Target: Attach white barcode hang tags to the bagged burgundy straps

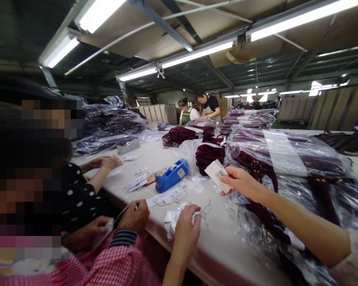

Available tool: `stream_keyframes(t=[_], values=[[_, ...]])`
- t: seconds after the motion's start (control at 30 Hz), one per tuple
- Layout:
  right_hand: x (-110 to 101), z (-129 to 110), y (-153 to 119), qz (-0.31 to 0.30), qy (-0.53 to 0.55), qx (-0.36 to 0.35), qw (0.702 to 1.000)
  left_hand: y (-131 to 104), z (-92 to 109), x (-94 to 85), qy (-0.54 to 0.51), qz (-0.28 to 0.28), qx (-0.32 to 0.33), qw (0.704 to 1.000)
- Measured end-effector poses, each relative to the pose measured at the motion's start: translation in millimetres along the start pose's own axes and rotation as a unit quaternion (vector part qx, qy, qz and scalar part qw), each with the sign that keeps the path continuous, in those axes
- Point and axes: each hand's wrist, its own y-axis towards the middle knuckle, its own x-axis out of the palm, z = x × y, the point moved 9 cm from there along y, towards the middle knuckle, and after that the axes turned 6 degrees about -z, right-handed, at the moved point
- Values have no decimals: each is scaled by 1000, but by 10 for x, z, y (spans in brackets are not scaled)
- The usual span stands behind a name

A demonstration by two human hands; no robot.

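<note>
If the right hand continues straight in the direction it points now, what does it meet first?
The right hand, holding a white tag, points left and away across the table. The first thing on that line is probably the blue tape dispenser, though depth is unclear.

On the table (155, 155), the tape dispenser (172, 175) stands left of the right hand (241, 182), which holds a tag (217, 174). The left hand (186, 230) rests on a small bag (172, 221) at the near edge. Loose tags (137, 180) lie left of the dispenser. Bagged garments (286, 159) lie right of the right hand. A co-worker's hands (134, 216) sit left of the left hand.
</note>
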Motion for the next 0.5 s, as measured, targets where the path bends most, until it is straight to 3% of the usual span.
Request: stream_keyframes(t=[0.1,0.17,0.27,0.33,0.4,0.5], values=[[40,-36,10,-5,16,-5,1000,-52,243,315,-121,-81,13,989],[76,-88,27,-9,25,-12,1000,-84,384,555,-247,-127,9,961],[104,-201,54,-14,39,-30,999,-94,513,771,-343,-127,9,931],[102,-254,61,-20,47,-33,998,-87,554,805,-357,-100,18,928],[107,-251,50,-38,36,-18,998,-76,570,763,-415,-73,19,906],[166,-170,-3,-86,-20,16,996,-41,586,572,-580,-25,0,814]])
